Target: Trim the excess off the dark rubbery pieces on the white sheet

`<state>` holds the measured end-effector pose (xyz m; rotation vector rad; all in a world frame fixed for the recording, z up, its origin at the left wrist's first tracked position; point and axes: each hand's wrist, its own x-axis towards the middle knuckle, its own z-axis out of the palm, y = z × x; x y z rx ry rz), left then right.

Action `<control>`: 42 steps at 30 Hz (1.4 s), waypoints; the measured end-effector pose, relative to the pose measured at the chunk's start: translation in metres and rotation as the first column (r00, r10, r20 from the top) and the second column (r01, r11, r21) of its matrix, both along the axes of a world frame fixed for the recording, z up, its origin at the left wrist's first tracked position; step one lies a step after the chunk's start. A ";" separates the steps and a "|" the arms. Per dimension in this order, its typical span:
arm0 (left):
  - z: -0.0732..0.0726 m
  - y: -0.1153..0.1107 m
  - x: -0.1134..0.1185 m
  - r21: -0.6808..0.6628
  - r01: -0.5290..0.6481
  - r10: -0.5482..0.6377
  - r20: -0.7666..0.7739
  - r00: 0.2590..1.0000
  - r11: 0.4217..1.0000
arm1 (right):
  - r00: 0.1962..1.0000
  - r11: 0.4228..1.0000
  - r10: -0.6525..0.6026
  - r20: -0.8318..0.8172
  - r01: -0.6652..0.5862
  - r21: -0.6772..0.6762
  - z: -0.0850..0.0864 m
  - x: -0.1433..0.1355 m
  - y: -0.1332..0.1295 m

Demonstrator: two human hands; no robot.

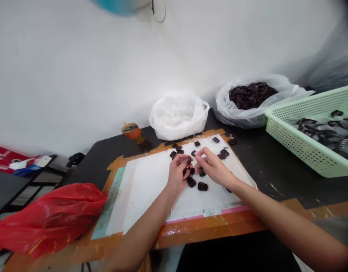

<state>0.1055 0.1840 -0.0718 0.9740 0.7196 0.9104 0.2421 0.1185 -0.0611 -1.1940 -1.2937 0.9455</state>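
Observation:
Over the white sheet [151,181] on the table, my left hand [178,172] is closed on a small dark piece [189,159], held up between thumb and fingers. Just to its right, my right hand [206,162] has thumb and fingertips pinched together; what they hold, if anything, is too small to name. Several dark brown pieces lie around both hands, one of them a rounded piece [202,186] near the sheet's front. A few more sit behind the hands, such as a dark piece [216,139] at the back right.
Behind the sheet stand a white plastic bag [178,119] and an orange cup [132,132]. Further right are a bag of dark pieces [251,96] and a green basket [310,151] with dark and clear parts. A red bag [51,217] lies at the left edge.

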 end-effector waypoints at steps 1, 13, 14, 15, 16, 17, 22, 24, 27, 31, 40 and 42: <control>0.001 -0.001 0.000 0.021 -0.018 0.018 -0.006 1.000 1.000 | 0.999 1.000 0.001 0.038 0.000 -0.018 0.000 0.000 -0.001; -0.004 0.000 0.001 0.188 -0.061 0.078 -0.081 0.994 0.980 | 0.932 0.998 -0.045 0.360 0.057 -0.024 0.004 0.003 -0.002; -0.005 0.000 0.001 0.204 -0.060 0.081 -0.096 0.992 0.977 | 0.931 0.999 -0.034 0.364 0.046 -0.025 0.005 0.004 -0.002; -0.006 0.001 0.000 0.223 -0.058 0.084 -0.113 0.990 0.973 | 0.930 0.999 -0.019 0.366 0.031 -0.027 0.006 0.005 -0.002; -0.007 0.002 -0.001 0.247 -0.053 0.088 -0.131 0.988 0.967 | 0.929 0.999 0.001 0.369 0.011 -0.031 0.006 0.006 -0.002; -0.007 0.003 -0.002 0.276 -0.047 0.091 -0.150 0.984 0.960 | 0.928 0.999 0.023 0.371 -0.010 -0.036 0.007 0.008 -0.002; -0.006 0.006 -0.005 0.429 -0.002 0.124 -0.255 0.959 0.903 | 0.926 0.997 0.080 0.369 -0.072 -0.036 0.010 0.014 -0.002; -0.004 0.006 -0.006 0.511 -0.001 0.173 -0.288 0.942 0.860 | 0.926 0.995 0.100 0.364 -0.094 -0.034 0.009 0.016 -0.002; 0.000 0.004 -0.007 0.622 -0.015 0.260 -0.305 0.916 0.783 | 0.927 0.989 0.148 0.345 -0.142 -0.044 0.006 0.018 -0.001; 0.004 -0.001 -0.006 0.645 -0.014 0.266 -0.295 0.918 0.764 | 0.945 0.986 0.165 0.282 -0.163 -0.033 0.003 0.019 0.000; 0.002 -0.001 -0.005 0.402 -0.043 0.116 -0.159 0.980 0.915 | 0.965 0.986 0.162 0.206 -0.164 -0.009 0.007 0.019 -0.002; 0.001 0.001 -0.004 0.244 -0.041 0.064 -0.085 0.994 0.969 | 0.984 0.994 0.108 0.145 -0.109 -0.002 0.007 0.016 -0.002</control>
